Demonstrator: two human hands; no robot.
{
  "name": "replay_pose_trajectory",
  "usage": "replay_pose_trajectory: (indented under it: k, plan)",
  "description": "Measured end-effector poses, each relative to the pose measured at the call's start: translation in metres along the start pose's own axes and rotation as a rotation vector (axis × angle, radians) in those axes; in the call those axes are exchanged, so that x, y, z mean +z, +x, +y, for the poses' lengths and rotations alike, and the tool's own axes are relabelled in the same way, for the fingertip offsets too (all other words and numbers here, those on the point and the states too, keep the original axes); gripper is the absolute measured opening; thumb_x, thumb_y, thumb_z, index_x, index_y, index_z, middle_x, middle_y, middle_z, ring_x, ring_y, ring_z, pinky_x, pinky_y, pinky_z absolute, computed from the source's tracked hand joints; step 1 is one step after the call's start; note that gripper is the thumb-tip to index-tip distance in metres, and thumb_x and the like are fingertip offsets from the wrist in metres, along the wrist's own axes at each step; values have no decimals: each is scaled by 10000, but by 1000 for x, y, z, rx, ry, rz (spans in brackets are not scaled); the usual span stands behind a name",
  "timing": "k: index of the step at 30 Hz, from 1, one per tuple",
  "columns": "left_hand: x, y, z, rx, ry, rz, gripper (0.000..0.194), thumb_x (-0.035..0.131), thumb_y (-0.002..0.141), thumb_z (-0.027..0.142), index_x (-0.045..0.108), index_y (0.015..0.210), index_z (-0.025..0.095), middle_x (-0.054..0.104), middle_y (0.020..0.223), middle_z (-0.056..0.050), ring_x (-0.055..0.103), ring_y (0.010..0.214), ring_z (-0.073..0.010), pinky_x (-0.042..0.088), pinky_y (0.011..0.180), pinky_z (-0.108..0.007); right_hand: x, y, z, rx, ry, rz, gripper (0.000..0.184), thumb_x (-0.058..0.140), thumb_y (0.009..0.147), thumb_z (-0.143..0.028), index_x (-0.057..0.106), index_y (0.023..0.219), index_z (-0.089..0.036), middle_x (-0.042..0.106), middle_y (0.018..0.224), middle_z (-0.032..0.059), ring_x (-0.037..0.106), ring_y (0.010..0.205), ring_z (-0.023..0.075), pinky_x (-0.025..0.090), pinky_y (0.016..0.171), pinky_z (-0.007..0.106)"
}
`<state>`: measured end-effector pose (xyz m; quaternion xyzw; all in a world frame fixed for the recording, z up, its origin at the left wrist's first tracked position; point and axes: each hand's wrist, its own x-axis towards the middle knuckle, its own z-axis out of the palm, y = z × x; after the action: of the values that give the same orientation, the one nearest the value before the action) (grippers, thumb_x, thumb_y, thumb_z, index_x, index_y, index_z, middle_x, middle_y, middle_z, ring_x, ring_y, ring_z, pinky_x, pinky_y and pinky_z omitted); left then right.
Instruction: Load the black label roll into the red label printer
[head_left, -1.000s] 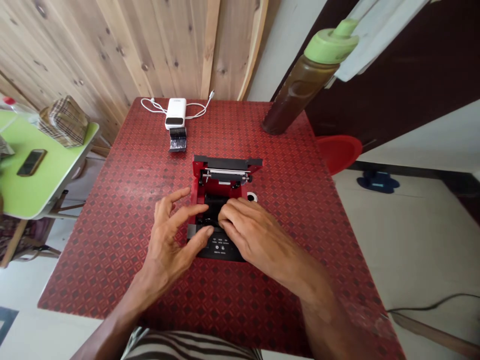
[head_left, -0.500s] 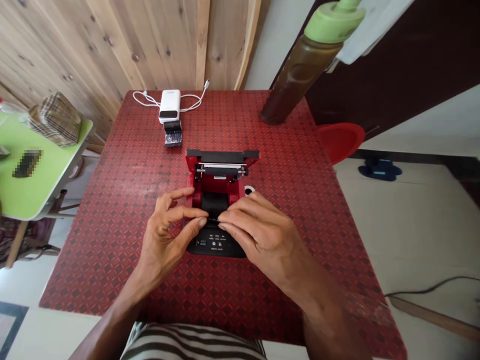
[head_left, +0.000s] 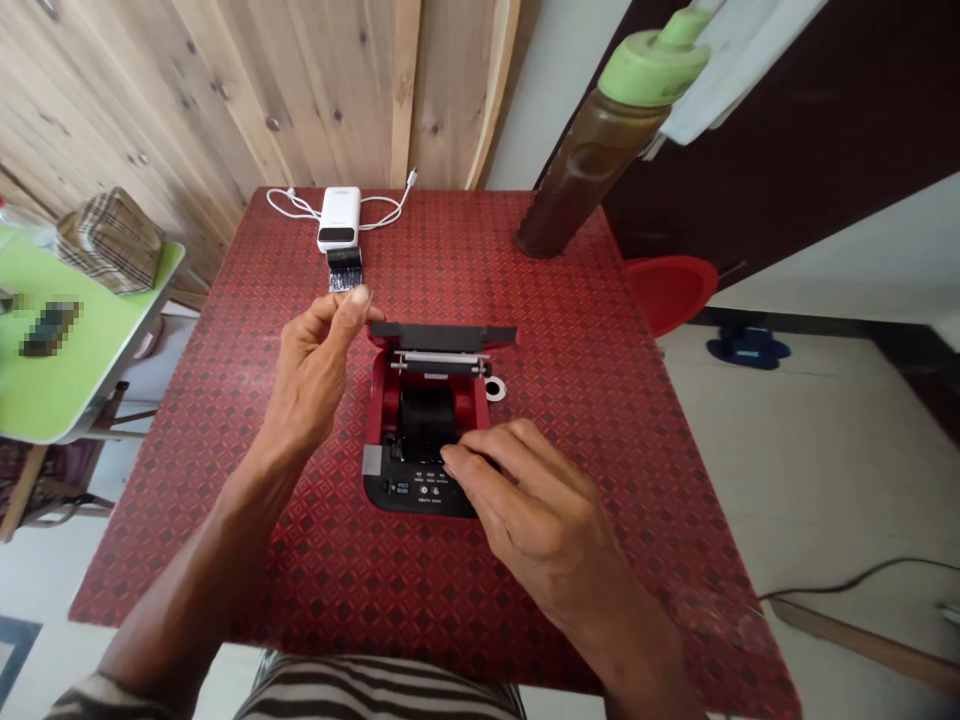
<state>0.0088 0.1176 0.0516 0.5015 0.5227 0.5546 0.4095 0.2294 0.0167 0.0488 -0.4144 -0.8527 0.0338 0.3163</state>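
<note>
In the head view, a small red and black printer (head_left: pixel 375 420) lies on the table with its lid (head_left: pixel 442 338) raised. A black roll (head_left: pixel 426 408) sits in its bay, and the shiny black strip (head_left: pixel 421 447) from it reaches over the front edge. My left hand (head_left: pixel 319 355) is at the lid's left corner, with thumb and forefinger closed on it. My right hand (head_left: pixel 529 490) pinches the strip's right end against the front panel; its fingertips partly hide that end. The panel has small buttons and markings.
A white power bank (head_left: pixel 340 215) with a cable lies at the back, a short black roll (head_left: pixel 345 270) before it. A white ring-shaped roll (head_left: pixel 495 389) sits right of the printer. A tall brown bottle (head_left: pixel 592 150) with a green cap stands at the back right.
My left hand has let go of the strip and moved up to the lid's left corner. The lid has tilted slightly forward. My right hand stays at the strip.
</note>
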Motion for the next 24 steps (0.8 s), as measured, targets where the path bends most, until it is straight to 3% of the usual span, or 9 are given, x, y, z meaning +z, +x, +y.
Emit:
replay_pose_trajectory:
  k: [3,5,7,11,17,24]
  plan:
    - [-4,-13,2,-33,-18,-22,268,863,931,434,740,787,245,819,1212,-56,692,1309,-277,520,1148,-422,3,-2,-4,-19,-37,47,204,654,1052,28,812,1120,-81,801,972,102,669,860,219,637,786,379]
    - [-11,-29,-1,-100,-31,-48,192,898,883,383,791,991,265,788,1357,-56,651,1422,-305,509,1197,-461,5,-3,-6,-22,-50,71,195,655,1057,22,813,1116,-75,811,977,109,687,865,225,639,798,384]
    - [-19,-46,-6,-191,-44,-94,478,940,850,386,767,1288,301,765,1437,-70,625,1486,-332,483,1254,-520,6,-5,-9,-15,-51,90,193,650,1061,19,812,1109,-75,816,982,114,707,879,230,642,819,385]
    - [-29,-67,-17,-382,-109,-177,718,964,850,445,680,1489,284,667,1635,-133,586,1564,-396,454,1306,-607,7,-9,-11,15,-63,120,174,685,1050,4,810,1093,-108,837,1030,120,741,928,241,647,862,388]
    - [-29,-71,-22,-405,-181,-272,644,937,894,464,726,1466,258,687,1643,-126,648,1520,-382,493,1302,-556,9,-10,-12,92,-87,102,146,713,1070,-62,785,1104,-183,864,1281,116,796,1217,302,600,1049,474]
    - [-28,-74,-23,-355,-156,-290,593,900,950,456,728,1488,274,756,1542,-129,733,1409,-348,585,1221,-523,11,-9,-13,128,-26,79,110,695,1112,-136,749,1195,-183,891,1234,83,835,1172,259,571,1092,461]
